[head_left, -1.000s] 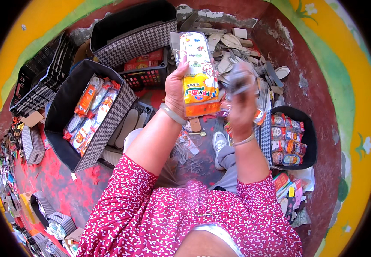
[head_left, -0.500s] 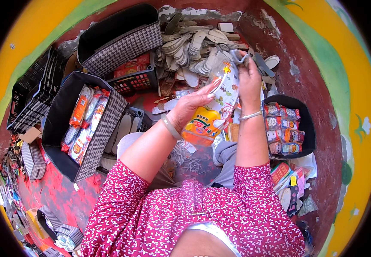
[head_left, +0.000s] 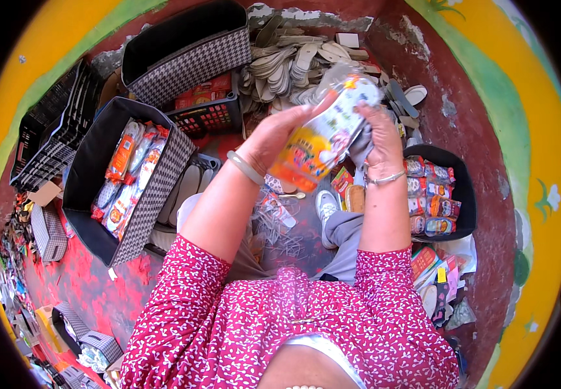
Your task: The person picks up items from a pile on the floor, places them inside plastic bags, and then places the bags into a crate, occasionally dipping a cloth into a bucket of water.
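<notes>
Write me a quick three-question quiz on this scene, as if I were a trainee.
1. True or false: the left hand holds a colourful packet.
2. Choose: the fabric bin closest to the left forearm has an outside of A) plain yellow, B) black-and-white houndstooth, C) green stripes.
3. Fill in: the pale pieces heaped beyond the packet are shaped like shoe ____.

Key: 1 true; 2 B; 3 soles.

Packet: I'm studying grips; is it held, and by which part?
The left hand holds the packet by its left edge. The right hand, holding a grey item, is at the upper right edge; any grip there is blurred.
</notes>
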Demonstrator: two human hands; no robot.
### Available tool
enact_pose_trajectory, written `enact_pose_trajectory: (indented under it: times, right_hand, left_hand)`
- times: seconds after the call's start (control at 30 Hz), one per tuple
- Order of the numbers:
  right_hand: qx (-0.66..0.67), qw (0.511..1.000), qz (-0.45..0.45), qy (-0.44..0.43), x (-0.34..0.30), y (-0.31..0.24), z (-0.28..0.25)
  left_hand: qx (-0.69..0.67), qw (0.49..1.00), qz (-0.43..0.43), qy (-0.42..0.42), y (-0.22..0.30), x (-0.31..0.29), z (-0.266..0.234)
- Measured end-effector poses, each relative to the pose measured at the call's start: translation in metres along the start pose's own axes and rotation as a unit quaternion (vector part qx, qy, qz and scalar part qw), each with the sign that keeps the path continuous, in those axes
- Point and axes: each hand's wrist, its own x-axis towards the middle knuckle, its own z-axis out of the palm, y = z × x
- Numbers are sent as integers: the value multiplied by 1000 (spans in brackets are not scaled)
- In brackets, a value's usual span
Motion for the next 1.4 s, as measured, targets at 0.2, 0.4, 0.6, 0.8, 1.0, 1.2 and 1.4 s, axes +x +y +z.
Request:
enact_pose_trajectory:
  times: [0.2, 0.4, 0.6, 0.8, 1.0, 1.2, 1.4]
  right_hand:
    - [-32, 956, -273, 105, -9, -14, 14]
    - [-447, 687, -566, -83, -25, 43, 42]
    - [-620, 594, -438, -266, -57, 41, 73]
    - [-366, 876, -295, -108, -49, 13, 56]
    - [-637, 599, -459, -155, -44, 39, 61]
    - [-585, 659, -473, -4, -15, 23, 43]
    - [-571, 652, -494, -75, -32, 40, 57]
  left_hand:
    - [-60, 960, 131, 240, -2, 12, -34]
    - [-224, 972, 72, -29, -3, 10, 2]
    - [-225, 962, 96, -120, 19, -6, -23]
    - [-227, 965, 114, -63, 15, -10, -8]
    - [-333, 930, 57, -147, -4, -18, 24]
    - [-147, 976, 65, -148, -13, -18, 25]
    - [-134, 983, 73, -104, -21, -5, -2]
